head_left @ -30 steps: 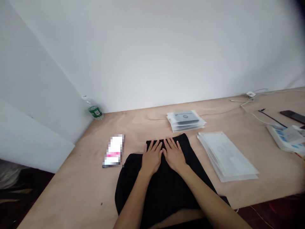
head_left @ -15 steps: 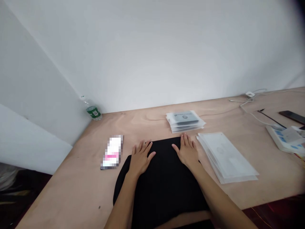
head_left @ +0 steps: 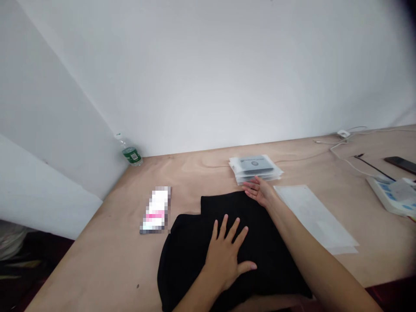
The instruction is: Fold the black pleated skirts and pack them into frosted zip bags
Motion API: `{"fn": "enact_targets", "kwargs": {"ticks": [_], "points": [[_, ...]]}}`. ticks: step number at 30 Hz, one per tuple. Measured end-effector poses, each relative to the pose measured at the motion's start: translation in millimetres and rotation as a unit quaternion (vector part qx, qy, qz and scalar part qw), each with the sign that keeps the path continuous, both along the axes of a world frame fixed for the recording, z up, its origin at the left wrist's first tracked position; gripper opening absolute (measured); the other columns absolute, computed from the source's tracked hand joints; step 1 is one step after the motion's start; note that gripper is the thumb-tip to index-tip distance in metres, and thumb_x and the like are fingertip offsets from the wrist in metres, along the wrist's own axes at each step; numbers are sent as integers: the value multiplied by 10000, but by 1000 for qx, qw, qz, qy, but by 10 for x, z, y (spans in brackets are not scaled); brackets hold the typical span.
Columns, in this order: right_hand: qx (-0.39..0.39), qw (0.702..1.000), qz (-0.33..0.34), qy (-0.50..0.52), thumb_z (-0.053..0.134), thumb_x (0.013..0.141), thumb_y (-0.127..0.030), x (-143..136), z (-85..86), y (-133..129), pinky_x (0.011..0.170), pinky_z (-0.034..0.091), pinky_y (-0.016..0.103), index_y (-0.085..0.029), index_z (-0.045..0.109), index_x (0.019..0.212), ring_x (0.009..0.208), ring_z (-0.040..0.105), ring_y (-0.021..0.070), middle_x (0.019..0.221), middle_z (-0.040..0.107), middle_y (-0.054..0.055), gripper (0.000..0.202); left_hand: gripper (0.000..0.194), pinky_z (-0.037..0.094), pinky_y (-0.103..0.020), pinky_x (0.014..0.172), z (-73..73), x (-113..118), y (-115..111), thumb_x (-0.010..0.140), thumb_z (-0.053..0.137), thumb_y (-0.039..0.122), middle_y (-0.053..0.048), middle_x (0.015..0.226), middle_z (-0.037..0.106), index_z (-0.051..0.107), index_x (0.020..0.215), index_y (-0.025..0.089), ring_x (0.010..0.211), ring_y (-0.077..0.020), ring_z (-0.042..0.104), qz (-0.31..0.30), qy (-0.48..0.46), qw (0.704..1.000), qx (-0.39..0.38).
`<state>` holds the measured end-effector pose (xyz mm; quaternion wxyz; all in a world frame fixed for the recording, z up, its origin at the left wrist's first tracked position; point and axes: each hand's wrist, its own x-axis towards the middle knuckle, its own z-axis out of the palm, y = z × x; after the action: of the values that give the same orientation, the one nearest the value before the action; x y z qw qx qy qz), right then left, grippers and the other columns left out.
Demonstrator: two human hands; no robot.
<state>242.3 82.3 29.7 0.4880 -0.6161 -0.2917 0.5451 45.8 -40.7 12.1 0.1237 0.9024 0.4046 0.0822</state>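
Observation:
A folded black cloth (head_left: 191, 242), perhaps a garment, lies on the wooden table. My left hand (head_left: 224, 253) rests flat on its middle, fingers spread wide. At the cloth's far right corner is my right hand (head_left: 259, 191), turned on its side with the palm facing left and the fingers loosely extended. Nothing shows in its grasp. Just beyond those fingertips sits a stack of frosted plastic bags (head_left: 255, 167), the top one holding something dark. Flat translucent bags (head_left: 320, 216) lie to the right, partly hidden by my right forearm.
A phone (head_left: 156, 210) with a pixelated screen lies left of the cloth. A water bottle (head_left: 131, 155) stands in the back left corner by the wall. At the right are white cables (head_left: 341, 151), a power strip (head_left: 391, 197) and a dark phone (head_left: 401, 164).
My left hand has moved from the cloth's far left edge to its middle. My right hand has lifted off its flat position and turned sideways at the far right corner. The view has shifted slightly.

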Motion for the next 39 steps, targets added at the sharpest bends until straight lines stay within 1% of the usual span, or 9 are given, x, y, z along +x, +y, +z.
{"fn": "enact_targets", "kwargs": {"ticks": [6, 12, 15, 18, 22, 25, 28, 33, 39], "points": [[-17, 994, -75, 76, 522, 862, -325, 7, -4, 138, 788, 488, 405, -167, 511, 1149, 951, 569, 196, 1146, 546, 75, 328, 742, 152, -609, 1049, -19, 11, 11, 764, 346, 698, -25, 1490, 198, 211, 1395, 331, 1357, -341, 92, 2, -12, 1000, -18], [51, 992, -88, 79, 506, 868, -324, 18, 40, 53, 756, 495, 375, -163, 530, 1099, 905, 576, 177, 1091, 564, 63, 282, 569, 218, -559, 1057, 303, -116, 36, 859, 390, 532, -23, 1461, 286, 292, 1371, 305, 1353, -285, 173, 67, -67, 995, 9], [77, 994, -23, 71, 459, 820, -217, 20, 74, -246, 633, 484, 273, -178, 562, 798, 693, 551, 118, 798, 572, -12, 112, 432, 256, -491, 1063, 512, -300, 101, 893, 406, 400, -22, 1411, 379, 391, 1312, 291, 1336, -238, 240, 163, -155, 972, 63], [71, 991, 101, 53, 456, 632, -126, -13, 84, -631, 451, 348, 195, -179, 433, 520, 473, 374, 78, 531, 411, -53, 125, 376, 248, -442, 1069, 681, -446, 215, 880, 434, 372, -20, 1367, 428, 461, 1245, 284, 1323, -214, 262, 246, -225, 939, 78], [51, 955, 290, 30, 445, 531, -115, -83, 129, -1020, 409, 167, 210, -176, 359, 431, 442, 221, 63, 457, 266, -68, 145, 368, 308, -405, 996, 769, -457, 370, 853, 437, 430, -61, 1230, 534, 537, 1148, 234, 1197, -243, 419, 280, -256, 921, -91], [52, 926, 373, 7, 443, 557, -136, -107, 200, -1139, 434, 149, 223, -172, 367, 428, 464, 216, 69, 462, 246, -65, 153, 368, 437, -293, 670, 711, -393, 410, 857, 381, 465, -24, 747, 618, 608, 761, 191, 732, -194, 578, 242, -259, 911, -209], [60, 911, 408, -20, 474, 628, -161, -151, 285, -1144, 455, 180, 224, -169, 409, 465, 484, 247, 76, 480, 283, -64, 176, 401, 351, -232, 503, 618, -318, 370, 865, 342, 458, 29, 566, 474, 471, 590, 197, 543, -140, 463, 226, -274, 902, -244], [165, 891, 379, -188, 403, 867, -382, -409, 440, -1012, 539, 298, 234, -198, 499, 711, 587, 400, 104, 634, 450, -42, 260, 343, 343, -219, 544, 597, -155, 259, 860, 356, 430, 33, 610, 464, 446, 622, 199, 584, -132, 438, 205, -311, 889, -266], [218, 843, 414, -265, 320, 913, -338, -500, 512, -942, 527, 290, 238, -206, 405, 661, 554, 390, 98, 600, 422, -48, 297, 349, 335, -224, 520, 629, -225, 298, 824, 419, 450, 43, 571, 426, 431, 582, 198, 545, -128, 405, 253, -356, 864, -252]]}}
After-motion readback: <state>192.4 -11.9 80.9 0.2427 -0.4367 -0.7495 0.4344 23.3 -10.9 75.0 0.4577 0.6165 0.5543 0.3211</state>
